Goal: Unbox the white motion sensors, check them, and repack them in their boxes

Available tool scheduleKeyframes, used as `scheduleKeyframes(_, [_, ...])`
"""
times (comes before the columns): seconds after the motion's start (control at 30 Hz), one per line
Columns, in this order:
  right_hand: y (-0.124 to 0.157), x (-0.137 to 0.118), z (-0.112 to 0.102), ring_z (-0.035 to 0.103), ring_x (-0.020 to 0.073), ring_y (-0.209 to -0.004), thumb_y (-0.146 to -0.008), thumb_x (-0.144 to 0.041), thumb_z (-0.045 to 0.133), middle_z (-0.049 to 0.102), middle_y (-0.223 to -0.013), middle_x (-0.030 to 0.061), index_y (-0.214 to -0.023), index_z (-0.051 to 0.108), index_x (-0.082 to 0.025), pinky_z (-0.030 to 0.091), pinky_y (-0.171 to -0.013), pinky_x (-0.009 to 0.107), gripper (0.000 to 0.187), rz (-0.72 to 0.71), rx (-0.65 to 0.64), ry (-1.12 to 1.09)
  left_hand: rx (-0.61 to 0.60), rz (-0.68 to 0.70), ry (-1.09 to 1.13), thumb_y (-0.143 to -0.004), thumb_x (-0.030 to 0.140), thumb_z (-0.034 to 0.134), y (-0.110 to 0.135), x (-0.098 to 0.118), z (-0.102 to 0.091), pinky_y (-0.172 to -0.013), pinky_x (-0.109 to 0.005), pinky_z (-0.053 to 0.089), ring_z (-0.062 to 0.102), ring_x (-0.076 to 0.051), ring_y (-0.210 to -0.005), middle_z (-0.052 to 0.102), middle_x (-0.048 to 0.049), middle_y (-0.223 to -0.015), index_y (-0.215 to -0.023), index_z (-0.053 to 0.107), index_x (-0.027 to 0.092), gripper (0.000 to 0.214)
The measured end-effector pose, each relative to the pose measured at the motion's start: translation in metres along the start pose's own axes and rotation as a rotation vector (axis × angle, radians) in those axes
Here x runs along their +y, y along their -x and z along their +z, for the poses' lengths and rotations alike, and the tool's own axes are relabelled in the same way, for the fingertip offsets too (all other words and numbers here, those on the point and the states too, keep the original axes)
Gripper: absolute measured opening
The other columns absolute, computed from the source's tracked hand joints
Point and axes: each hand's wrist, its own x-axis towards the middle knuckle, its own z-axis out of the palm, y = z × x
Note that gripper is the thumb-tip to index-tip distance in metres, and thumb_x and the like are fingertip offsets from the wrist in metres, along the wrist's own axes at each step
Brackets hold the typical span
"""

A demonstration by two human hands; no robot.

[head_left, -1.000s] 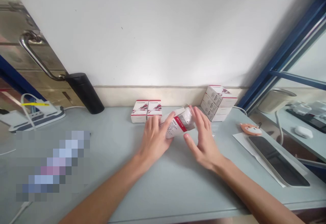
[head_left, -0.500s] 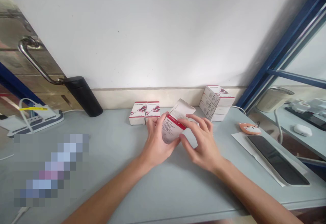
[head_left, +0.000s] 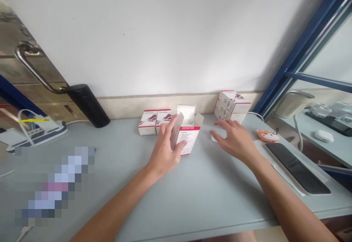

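Observation:
An open white box with a red DETECTOR band (head_left: pixel 188 139) stands on the pale grey table (head_left: pixel 192 198), its flaps up. A white insert (head_left: pixel 186 113) sticks out of its top. My left hand (head_left: pixel 164 146) is shut on a thin grey flat card (head_left: pixel 176 130) just left of the box, and the card's exact nature is unclear. To the right, my right hand (head_left: pixel 233 138) lies open, fingers spread, with its fingertips next to a small white piece (head_left: pixel 213 138) on the table.
Two red-and-white boxes (head_left: pixel 155 121) and a stack of similar boxes (head_left: pixel 232 105) stand against the wall. A black flask (head_left: pixel 88 105) lies at the left. A dark tablet (head_left: pixel 297 168) rests on white paper at the right, beside an orange fox-shaped tag (head_left: pixel 268 135).
The box has gone from between my hands to standing on the table, flaps open. My left hand now grips a thin card, and my right hand has moved right, away from the box.

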Motion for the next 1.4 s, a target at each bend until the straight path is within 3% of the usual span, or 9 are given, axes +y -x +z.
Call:
scheduleKeyframes(0.17, [0.005,0.003,0.016,0.067,0.0329,-0.111,-0.1,-0.043,0.059,0.073,-0.11,0.0104,-0.118,0.07,-0.022,0.049,-0.097,0.05,0.03,0.005,-0.229,0.092,-0.102,0.02,-0.042,-0.099,0.021,0.061,-0.001,-0.001,-0.003,-0.09,-0.042,0.058,0.062,-0.025,-0.111,0.054,-0.0111,-0.136,-0.161,0.026,0.04,0.074])
scheduleKeyframes(0.4, [0.004,0.001,0.016,0.074,0.0279,-0.096,-0.097,-0.024,0.055,0.072,-0.12,0.0086,-0.122,0.068,-0.024,0.055,-0.081,0.042,0.028,0.029,-0.279,-0.027,-0.013,0.003,0.162,-0.094,0.026,0.068,0.003,-0.013,0.009,-0.092,-0.044,0.057,0.068,-0.022,-0.1,0.066,-0.0054,-0.11,-0.143,0.021,0.029,0.068])
scheduleKeyframes(0.47, [0.002,0.0,0.011,0.074,0.0261,-0.092,-0.097,-0.025,0.055,0.073,-0.119,0.0074,-0.122,0.068,-0.026,0.057,-0.08,0.042,0.029,0.015,-0.178,-0.118,-0.011,-0.045,0.179,-0.094,0.029,0.07,0.004,-0.014,0.011,-0.089,-0.042,0.057,0.069,-0.022,-0.099,0.067,-0.0047,-0.11,-0.137,0.025,0.029,0.062])
scheduleKeyframes(0.6, [-0.001,-0.02,-0.019,0.072,0.026,-0.104,-0.098,-0.029,0.059,0.072,-0.122,0.0073,-0.129,0.065,-0.028,0.057,-0.096,0.044,0.032,-0.075,0.28,-0.36,0.005,-0.102,0.193,-0.093,0.033,0.072,0.003,-0.012,0.01,-0.084,-0.039,0.058,0.071,-0.022,-0.101,0.065,-0.0059,-0.116,-0.132,0.032,0.03,0.056])
scheduleKeyframes(0.67, [0.0,-0.04,-0.038,0.071,0.0259,-0.109,-0.099,-0.028,0.061,0.072,-0.124,0.0074,-0.13,0.064,-0.029,0.057,-0.101,0.044,0.032,-0.169,0.402,-0.414,0.001,-0.096,0.2,-0.093,0.032,0.071,0.002,-0.011,0.01,-0.085,-0.04,0.058,0.07,-0.022,-0.102,0.065,-0.006,-0.117,-0.132,0.033,0.03,0.055])
scheduleKeyframes(0.83, [-0.009,-0.083,-0.061,0.071,0.0253,-0.116,-0.101,-0.017,0.052,0.072,-0.132,0.0048,-0.142,0.061,-0.035,0.06,-0.099,0.043,0.045,-0.5,0.066,-0.325,-0.004,-0.104,0.191,-0.094,0.03,0.071,0.003,-0.013,0.011,-0.084,-0.04,0.059,0.071,-0.022,-0.101,0.064,-0.0081,-0.124,-0.136,0.031,0.03,0.058])
scheduleKeyframes(0.97, [-0.029,-0.094,-0.061,0.074,0.0268,-0.112,-0.094,-0.005,0.045,0.071,-0.139,0.004,-0.155,0.051,-0.037,0.063,-0.088,0.043,0.069,-0.58,-0.113,-0.139,-0.003,-0.118,0.2,-0.095,0.025,0.068,0.003,-0.012,0.011,-0.087,-0.042,0.059,0.069,-0.024,-0.108,0.064,-0.0093,-0.124,-0.138,0.031,0.029,0.058])
scheduleKeyframes(1.23, [-0.04,-0.089,-0.052,0.077,0.024,-0.092,-0.092,-0.005,0.044,0.078,-0.121,0.0021,-0.161,0.042,-0.04,0.062,-0.073,0.037,0.078,-0.519,-0.204,-0.116,-0.031,-0.098,0.228,-0.097,0.023,0.066,0.003,-0.015,0.011,-0.09,-0.042,0.06,0.07,-0.023,-0.11,0.066,-0.0068,-0.119,-0.142,0.03,0.03,0.057])
scheduleKeyframes(1.4, [-0.032,-0.083,-0.037,0.066,0.0292,-0.127,-0.092,0.0,0.038,0.071,-0.137,0.0051,-0.163,0.039,-0.039,0.061,-0.093,0.048,0.081,-0.561,-0.177,-0.149,-0.045,0.073,0.086,-0.1,0.017,0.059,0.002,-0.016,0.009,-0.093,-0.043,0.061,0.067,-0.025,-0.117,0.057,-0.0105,-0.133,-0.146,0.038,0.031,0.052])
